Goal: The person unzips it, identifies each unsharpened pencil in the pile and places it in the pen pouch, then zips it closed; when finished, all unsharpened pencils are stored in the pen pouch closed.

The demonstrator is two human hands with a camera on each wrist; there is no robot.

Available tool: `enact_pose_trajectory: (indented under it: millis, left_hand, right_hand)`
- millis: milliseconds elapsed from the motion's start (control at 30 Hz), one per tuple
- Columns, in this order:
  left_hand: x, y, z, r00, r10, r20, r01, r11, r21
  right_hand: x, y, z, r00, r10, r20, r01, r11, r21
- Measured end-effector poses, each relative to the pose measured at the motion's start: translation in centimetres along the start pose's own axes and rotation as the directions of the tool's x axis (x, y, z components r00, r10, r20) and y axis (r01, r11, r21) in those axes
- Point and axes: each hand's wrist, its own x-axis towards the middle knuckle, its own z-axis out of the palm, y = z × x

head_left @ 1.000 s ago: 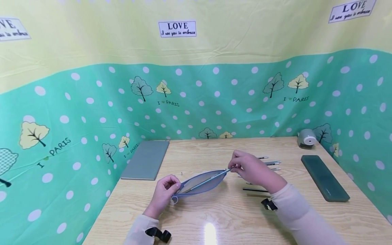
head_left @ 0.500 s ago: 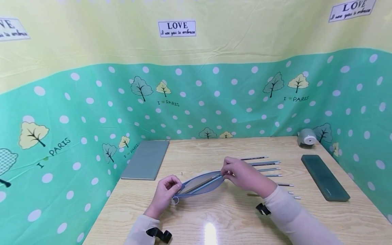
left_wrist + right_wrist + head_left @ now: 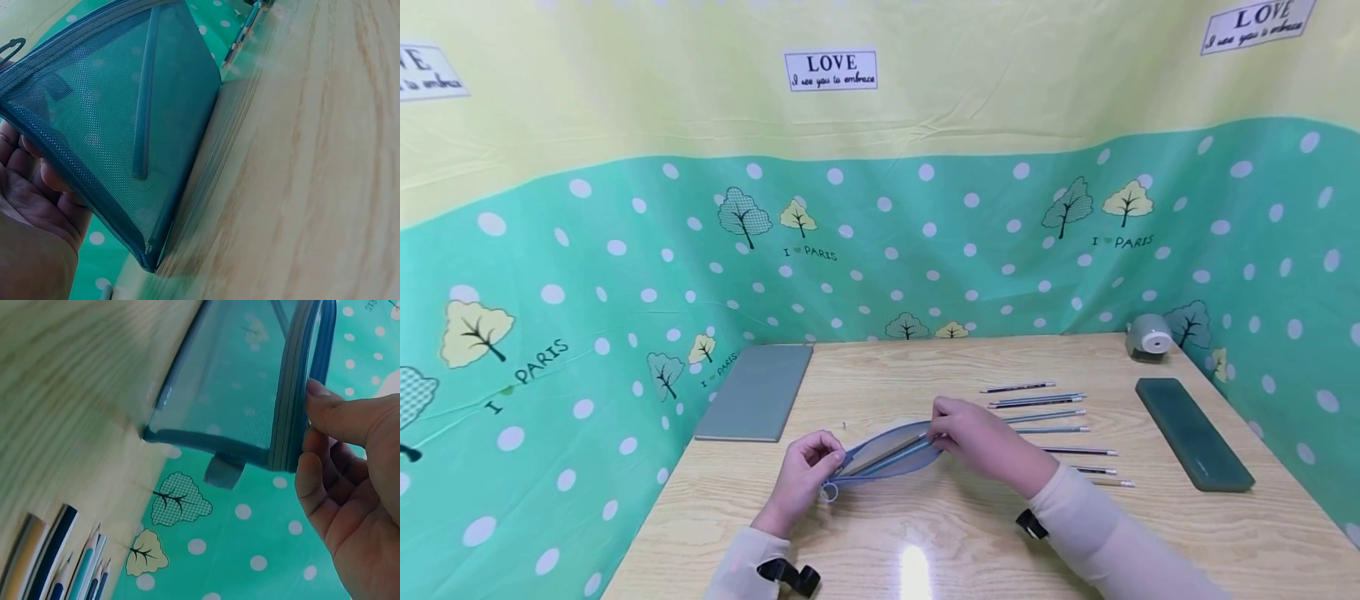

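Observation:
A blue mesh zipper pouch (image 3: 891,454) is held with its zipper side up and mouth spread. My left hand (image 3: 805,475) pinches its left end, by a small ring (image 3: 829,492). At the right end of the mouth, my right hand (image 3: 962,435) has thumb and fingertips right at the zipper edge, around the upper end of a blue pencil (image 3: 145,112). The pencil's lower end hangs slanted inside the mesh; its upper end is hidden by the fingers. A brownish pencil (image 3: 880,454) also shows inside the pouch.
Several pencils (image 3: 1037,417) lie in a loose column right of the pouch, partly beneath the right forearm. Farther right are a dark green case (image 3: 1195,433) and a grey pencil sharpener (image 3: 1148,337). A grey notebook (image 3: 756,392) lies at the back left of the wooden table (image 3: 880,367).
My right hand has moved left and down, and the blue pencil has slid deeper into the pouch. More of the pencils on the table show. My left hand stays put.

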Motion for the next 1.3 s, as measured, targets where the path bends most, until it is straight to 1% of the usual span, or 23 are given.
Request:
enact_pose_trajectory:
  millis: [233, 367, 567, 867, 1000, 1167, 1300]
  left_hand:
    - [0.1, -0.2, -0.1, 1.0, 0.014, 0.017, -0.014, 1.0, 0.001]
    - [0.1, -0.2, -0.1, 1.0, 0.014, 0.021, -0.014, 1.0, 0.002]
    - [0.1, -0.2, -0.1, 1.0, 0.017, 0.016, -0.017, 1.0, 0.002]
    - [0.1, -0.3, -0.1, 1.0, 0.016, 0.004, -0.016, 1.0, -0.003]
    - [0.0, -0.2, -0.1, 1.0, 0.017, 0.001, -0.017, 1.0, 0.005]
    - [0.0, -0.2, -0.1, 1.0, 0.012, -0.01, -0.012, 1.0, 0.011]
    - [0.0, -0.2, -0.2, 1.0, 0.014, -0.015, -0.014, 1.0, 0.021]
  right_hand:
    - [0.1, -0.4, 0.6, 1.0, -0.025, -0.006, 0.025, 0.999, -0.042]
    - [0.2, -0.5, 0.6, 1.0, -0.018, -0.002, 0.018, 0.999, -0.052]
    - [0.2, -0.5, 0.2, 1.0, 0.012, -0.016, -0.013, 0.999, -0.04]
    - [0.1, -0.2, -0.2, 0.998, -0.002, -0.071, 0.001, 1.0, -0.025]
    - [0.1, -0.2, -0.5, 0.998, 0.008, -0.07, -0.007, 1.0, 0.003]
    - [0.1, -0.1, -0.8, 0.997, 0.039, -0.064, -0.038, 0.999, 0.024]
    - [0.1, 0.0, -1.3, 0.997, 0.042, -0.072, -0.039, 0.998, 0.04]
